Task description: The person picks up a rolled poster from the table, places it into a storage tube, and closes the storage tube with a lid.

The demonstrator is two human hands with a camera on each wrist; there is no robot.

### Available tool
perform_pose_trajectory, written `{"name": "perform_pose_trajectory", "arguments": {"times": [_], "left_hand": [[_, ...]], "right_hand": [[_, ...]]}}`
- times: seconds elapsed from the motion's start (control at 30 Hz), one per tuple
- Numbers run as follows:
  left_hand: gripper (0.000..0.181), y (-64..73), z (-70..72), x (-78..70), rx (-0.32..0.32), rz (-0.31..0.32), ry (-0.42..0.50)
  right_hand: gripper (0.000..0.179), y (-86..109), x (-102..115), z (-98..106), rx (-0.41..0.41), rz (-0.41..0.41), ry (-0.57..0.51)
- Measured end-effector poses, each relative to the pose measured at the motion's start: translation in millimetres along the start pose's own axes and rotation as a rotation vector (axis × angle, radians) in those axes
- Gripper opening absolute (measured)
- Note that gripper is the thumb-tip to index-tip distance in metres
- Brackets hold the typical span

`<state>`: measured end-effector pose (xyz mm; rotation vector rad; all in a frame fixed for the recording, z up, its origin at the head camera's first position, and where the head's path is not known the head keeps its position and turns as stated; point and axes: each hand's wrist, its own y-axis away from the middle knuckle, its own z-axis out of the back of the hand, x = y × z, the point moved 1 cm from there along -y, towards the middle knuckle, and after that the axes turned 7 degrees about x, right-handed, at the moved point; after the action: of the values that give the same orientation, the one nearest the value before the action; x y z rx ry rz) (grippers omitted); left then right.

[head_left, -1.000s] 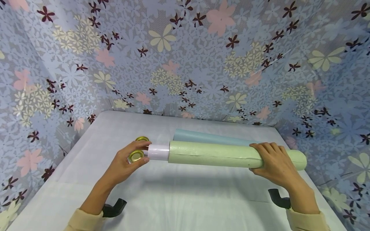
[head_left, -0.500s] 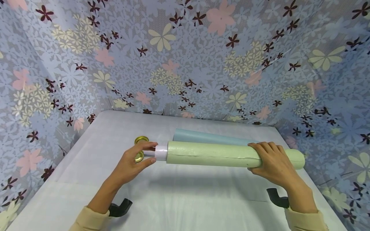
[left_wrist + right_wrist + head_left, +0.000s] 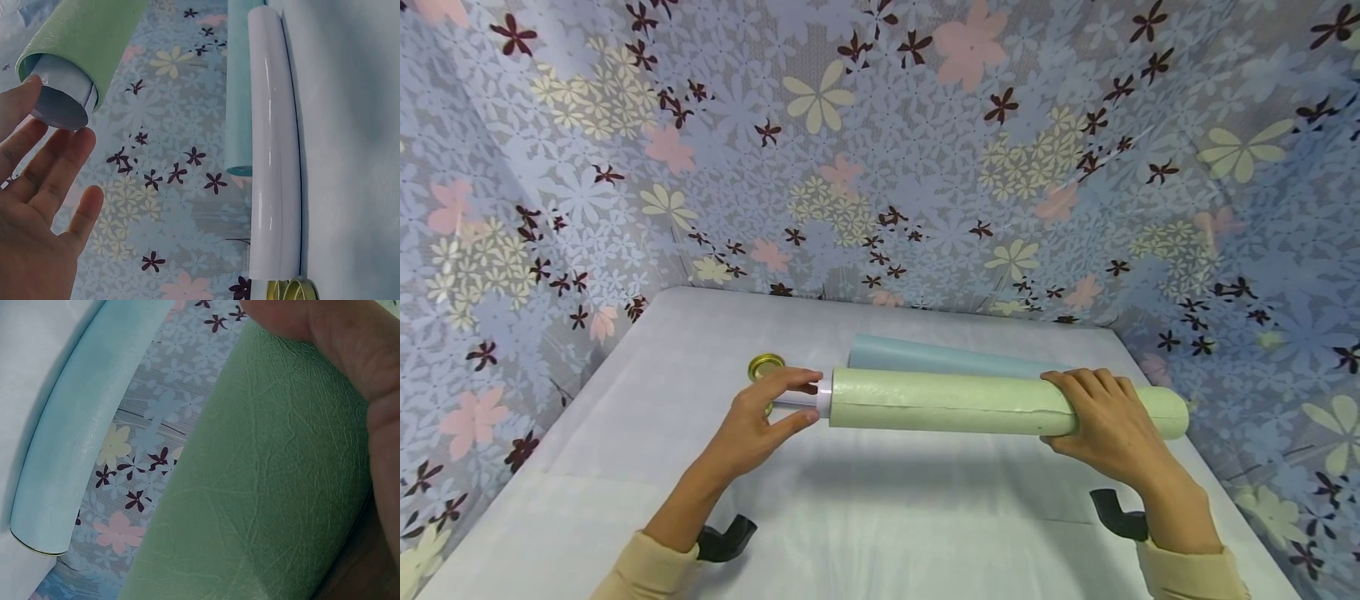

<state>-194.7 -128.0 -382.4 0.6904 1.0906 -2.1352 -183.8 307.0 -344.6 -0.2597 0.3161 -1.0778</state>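
Note:
A green hollow tube [image 3: 947, 402] is held sideways above the white table. My right hand [image 3: 1108, 427] grips it near its right end, fingers over the top. Out of its left end sticks a short length of white tube [image 3: 824, 400], a narrower one nested inside. My left hand [image 3: 758, 429] pinches that end with thumb and fingers, fingertips close to the green rim. In the left wrist view, the white tube's open end [image 3: 62, 112] shows between the thumb [image 3: 25, 97] and the other fingers.
Behind the green tube lies a light blue tube [image 3: 940, 354]. Beside it, a second white tube [image 3: 272, 144] shows in the left wrist view. Gold ring-shaped lids [image 3: 766, 363] sit past my left hand, one mostly covered. A flowered curtain [image 3: 880, 167] surrounds the table [image 3: 880, 525].
My left hand has moved right, and the white tube has slid further into the green tube, so less of it sticks out. My right hand keeps its grip, shifting slightly left.

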Motion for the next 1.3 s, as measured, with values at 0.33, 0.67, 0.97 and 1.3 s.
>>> {"name": "perform_pose_trajectory", "arguments": {"times": [0.33, 0.67, 0.97, 1.3], "left_hand": [[0.045, -5.4, -5.8, -1.2, 0.011, -0.010, 0.010], [0.043, -8.6, -11.5, -3.1, 0.013, -0.039, 0.015], [0.042, -10.6, -13.4, -4.6, 0.014, -0.057, -0.029], [0.041, -13.4, -15.9, -5.4, 0.028, -0.057, -0.051]], "right_hand": [[0.083, 0.7, 0.0, -1.5, 0.000, 0.007, -0.002], [0.083, 1.8, -0.3, -1.8, -0.006, 0.008, 0.000], [0.083, 3.2, -0.6, -1.0, -0.005, 0.006, -0.002], [0.082, 4.9, -1.4, -0.6, -0.009, 0.008, -0.002]]}}
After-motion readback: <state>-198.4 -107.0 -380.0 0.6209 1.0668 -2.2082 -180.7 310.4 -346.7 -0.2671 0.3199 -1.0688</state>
